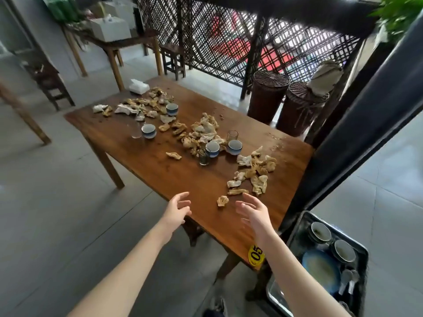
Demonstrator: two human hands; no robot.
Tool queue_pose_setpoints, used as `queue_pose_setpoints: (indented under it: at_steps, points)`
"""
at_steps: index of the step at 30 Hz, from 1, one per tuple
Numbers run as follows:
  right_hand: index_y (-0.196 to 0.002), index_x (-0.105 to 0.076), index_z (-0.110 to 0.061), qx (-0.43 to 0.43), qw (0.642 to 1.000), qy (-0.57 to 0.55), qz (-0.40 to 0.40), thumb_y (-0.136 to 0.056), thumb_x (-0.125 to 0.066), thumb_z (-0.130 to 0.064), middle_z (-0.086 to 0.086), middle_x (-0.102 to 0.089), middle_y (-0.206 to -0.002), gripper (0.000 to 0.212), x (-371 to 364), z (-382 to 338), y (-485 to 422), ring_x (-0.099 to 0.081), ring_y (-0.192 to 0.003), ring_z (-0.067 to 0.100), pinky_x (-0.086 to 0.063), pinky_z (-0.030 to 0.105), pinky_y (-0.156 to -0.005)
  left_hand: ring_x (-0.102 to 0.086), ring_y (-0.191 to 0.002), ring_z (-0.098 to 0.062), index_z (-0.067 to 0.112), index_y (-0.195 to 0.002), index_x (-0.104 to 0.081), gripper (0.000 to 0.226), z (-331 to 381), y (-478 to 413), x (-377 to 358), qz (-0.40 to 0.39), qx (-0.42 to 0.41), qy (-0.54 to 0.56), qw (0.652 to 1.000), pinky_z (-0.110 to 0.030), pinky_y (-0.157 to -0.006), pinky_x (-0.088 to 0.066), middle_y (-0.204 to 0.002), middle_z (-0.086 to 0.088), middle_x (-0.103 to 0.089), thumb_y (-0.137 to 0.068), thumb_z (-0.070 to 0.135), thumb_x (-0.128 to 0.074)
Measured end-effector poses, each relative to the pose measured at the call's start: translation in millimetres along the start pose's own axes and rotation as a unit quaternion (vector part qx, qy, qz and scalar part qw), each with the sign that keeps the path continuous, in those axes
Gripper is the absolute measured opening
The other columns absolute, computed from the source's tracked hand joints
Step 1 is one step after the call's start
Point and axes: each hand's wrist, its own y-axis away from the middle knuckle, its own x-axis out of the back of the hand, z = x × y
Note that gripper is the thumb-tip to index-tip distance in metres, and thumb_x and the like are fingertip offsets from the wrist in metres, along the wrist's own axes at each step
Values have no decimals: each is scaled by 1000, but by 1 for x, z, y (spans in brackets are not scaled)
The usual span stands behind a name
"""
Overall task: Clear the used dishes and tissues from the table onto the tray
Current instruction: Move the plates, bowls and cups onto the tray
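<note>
1. The left hand (178,209) is released: fingers spread and relaxed, grasping nothing, over the near edge of the table (160,175).
2. The right hand (254,213) is also released and empty, with its fingers loosely curved above the table top.
3. The nearest tissue (222,200) lies crumpled on the table between the two hands, at 10 o'clock from the right hand, touching neither.
4. A tissue cluster (256,172) lies at 12 o'clock from the right hand, well apart from it.
5. The tray (364,255) sits at 5 o'clock from the right hand, below table level. It holds two bowls (319,232) with residue, a blue plate (320,271) and spoons (348,280).
6. At 11 o'clock stand two near cups (212,148), a small glass (203,156) just beside one and a tall glass (232,135) behind. Their contents cannot be told.
7. Farther at 10 o'clock stand two far cups (148,130) among more tissues, with a tissue box (138,86) at the far corner.
</note>
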Motion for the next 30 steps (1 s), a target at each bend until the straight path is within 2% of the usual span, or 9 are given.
queue_pose_setpoints:
  at_steps: [6, 10, 13, 16, 20, 25, 27, 30]
  points:
    - [-121, -55, -24, 0, 1000, 18, -7, -89, -59, -11, 0, -69, -104, 35, -37, -7, -38, -65, -100, 17, -49, 29, -76, -60, -98, -11, 28, -134, -45, 41, -2, -28, 30, 20, 13, 1, 1000, -23, -69, -46, -123, 2, -55, -99, 7, -42]
    - [-119, -56, -23, 3, 999, 32, -3, -90, -56, -7, -2, -66, -101, 32, -62, -9, -78, -63, -94, 12, -52, 28, -76, -59, -105, -15, 26, -136, -44, 41, 4, -61, 46, 25, 22, -8, 999, -29, -82, -48, -128, 1, -53, -99, 9, -44]
    - [-121, -54, -22, 1, 998, 55, 5, -92, -57, -9, -4, -63, -100, 33, -84, -10, -118, -59, -86, 4, -50, 17, -62, -58, -110, -18, 26, -136, -44, 40, 14, -95, 58, 34, 28, -12, 999, -35, -91, -48, -131, -1, -52, -99, 9, -45]
    - [-124, -52, -21, 4, 995, 93, 28, -90, -61, -11, 0, -60, -109, 37, -109, -14, -156, -58, -86, 7, -48, 15, -58, -56, -114, -20, 25, -137, -43, 41, 27, -131, 73, 43, 38, -21, 998, -40, -96, -48, -134, -3, -50, -99, 10, -46]
    - [-124, -50, -19, 8, 991, 123, 50, -86, -67, -10, 3, -59, -111, 43, -136, -20, -199, -58, -96, 13, -52, 22, -71, -58, -111, -19, 25, -136, -43, 40, 43, -172, 90, 57, 49, -23, 997, -40, -94, -49, -133, -3, -51, -99, 10, -46]
    - [-128, -47, -20, -26, 993, 113, 36, -85, -67, -10, 0, -57, -108, 48, -148, -28, -242, -56, -88, 7, -42, 13, -58, -59, -108, -20, 26, -135, -43, 40, 52, -211, 105, 55, 55, -27, 997, -36, -88, -49, -131, -2, -53, -99, 10, -46]
    - [-130, -45, -21, -20, 991, 125, 37, -84, -68, -9, 2, -56, -113, 53, -150, -28, -253, -56, -91, 7, -45, 15, -64, -60, -105, -19, 25, -136, -43, 41, 53, -225, 108, 52, 58, -22, 997, -34, -83, -48, -129, -3, -55, -98, 9, -46]
    - [-135, -42, -20, -15, 987, 152, 43, -81, -72, -7, 7, -50, -128, 63, -155, -29, -269, -51, -115, 19, -50, 28, -88, -60, -105, -17, 27, -135, -42, 41, 57, -247, 111, 44, 68, -17, 997, -31, -81, -48, -127, -1, -55, -98, 10, -46]
